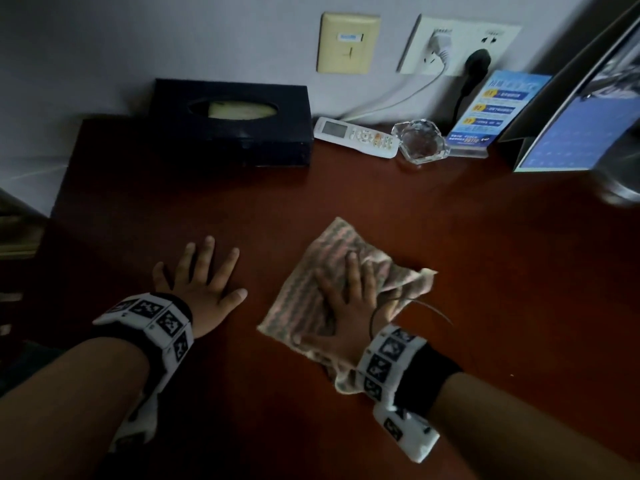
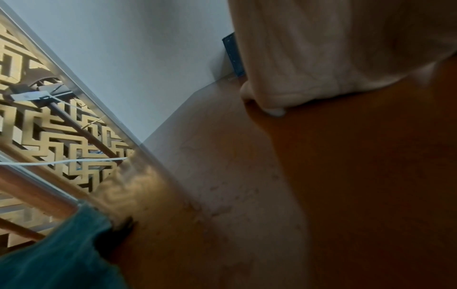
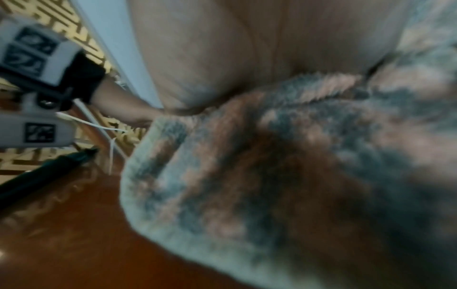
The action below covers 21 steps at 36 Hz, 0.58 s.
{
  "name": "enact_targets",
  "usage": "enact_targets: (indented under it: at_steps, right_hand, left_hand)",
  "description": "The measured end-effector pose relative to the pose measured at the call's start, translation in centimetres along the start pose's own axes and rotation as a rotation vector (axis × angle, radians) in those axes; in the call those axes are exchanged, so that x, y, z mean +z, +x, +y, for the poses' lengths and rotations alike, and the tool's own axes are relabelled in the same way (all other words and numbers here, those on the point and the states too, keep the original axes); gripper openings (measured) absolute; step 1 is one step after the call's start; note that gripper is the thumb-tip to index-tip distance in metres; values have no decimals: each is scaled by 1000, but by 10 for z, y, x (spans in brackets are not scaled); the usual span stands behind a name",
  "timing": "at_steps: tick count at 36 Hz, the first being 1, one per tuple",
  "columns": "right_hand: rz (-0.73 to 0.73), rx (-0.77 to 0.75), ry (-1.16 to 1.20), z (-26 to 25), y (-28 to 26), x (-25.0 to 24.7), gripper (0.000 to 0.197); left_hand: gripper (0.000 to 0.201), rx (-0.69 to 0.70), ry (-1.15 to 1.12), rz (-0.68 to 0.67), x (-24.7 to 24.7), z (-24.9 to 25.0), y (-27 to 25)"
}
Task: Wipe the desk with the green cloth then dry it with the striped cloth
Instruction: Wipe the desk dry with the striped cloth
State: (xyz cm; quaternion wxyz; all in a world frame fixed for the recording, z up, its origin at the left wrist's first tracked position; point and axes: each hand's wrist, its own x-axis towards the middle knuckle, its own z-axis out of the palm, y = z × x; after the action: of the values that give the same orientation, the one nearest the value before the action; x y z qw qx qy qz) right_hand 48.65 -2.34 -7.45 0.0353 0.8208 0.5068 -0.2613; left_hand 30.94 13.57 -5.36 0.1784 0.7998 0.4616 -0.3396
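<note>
The striped cloth [image 1: 311,289] lies spread on the reddish-brown desk [image 1: 485,254], pink and grey-green bands with one corner folded over. My right hand [image 1: 349,296] presses flat on it with fingers straight and spread. In the right wrist view the striped cloth [image 3: 272,166] fills the frame under my palm [image 3: 222,48]. My left hand [image 1: 204,275] rests flat on the bare desk to the cloth's left, fingers spread, holding nothing. In the left wrist view a piece of teal-green fabric [image 2: 49,254] sits at the desk's left edge; I cannot tell whether it is the green cloth.
Along the wall stand a dark tissue box [image 1: 235,123], a white remote [image 1: 356,136], a glass ashtray [image 1: 420,140], a blue sign card [image 1: 485,112] and a leaning calendar [image 1: 571,133]. Cables hang from the wall sockets [image 1: 457,46]. The desk's left edge [image 1: 52,216] is close to my left hand.
</note>
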Motion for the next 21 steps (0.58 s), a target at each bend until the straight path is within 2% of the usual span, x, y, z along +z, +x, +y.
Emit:
enact_targets:
  at_steps: [4,8,13,17,21]
  right_hand:
    - [-66,-112,-64,-13,9,-7,99]
    - [-41,-173,-92,7,44,-31,94]
    - [16,-56,-46,46,97,-62,98]
    - [72,64,-36,90,139,-83,111]
    - [127,220,-25,116,149,-102,111]
  left_hand:
    - [66,4,-3,4,1,-1,-1]
    - [67,-6,1,19,2,0,1]
    - [68,-10,2,11,3,1,3]
    - [68,-23,19,-4,1,0,5]
    - [68,-32,32,16,1,2,6]
